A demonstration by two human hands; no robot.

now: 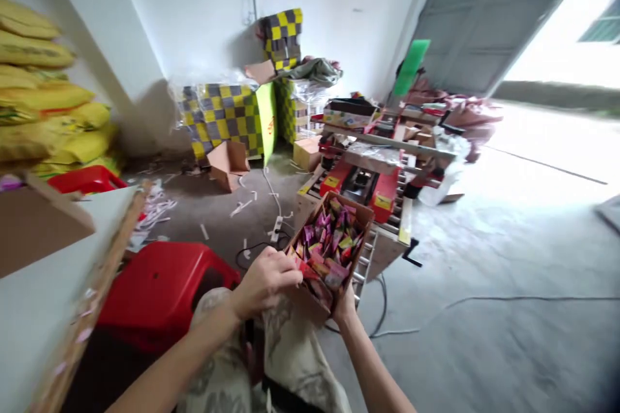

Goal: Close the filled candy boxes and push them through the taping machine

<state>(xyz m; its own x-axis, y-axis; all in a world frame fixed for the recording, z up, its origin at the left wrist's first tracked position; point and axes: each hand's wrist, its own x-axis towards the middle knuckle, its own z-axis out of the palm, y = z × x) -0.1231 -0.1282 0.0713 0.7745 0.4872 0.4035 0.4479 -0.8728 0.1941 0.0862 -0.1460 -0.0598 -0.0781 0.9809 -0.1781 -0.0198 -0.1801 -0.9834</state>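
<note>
Room: bare concrete floor strewn with paper scraps and cables, white walls, a wide door open to daylight at far right.
Lap: the person sits, patterned trousers below the arms.
Left hand: fingers curled down over the near-left rim of the carton, clamped on it.
Right hand: under the carton's near right corner, palm up; its fingers are hidden, so I cannot tell their state.
Carton: open-topped, held in the air above the knees, full of bright packets. Its long axis runs away from both hands, up and to the right.
Beside: red stool and worktop at left.
Beyond: sealing machine with rollers, just past the carton's far end.
Far: checkered boxes, yellow sacks.
</note>
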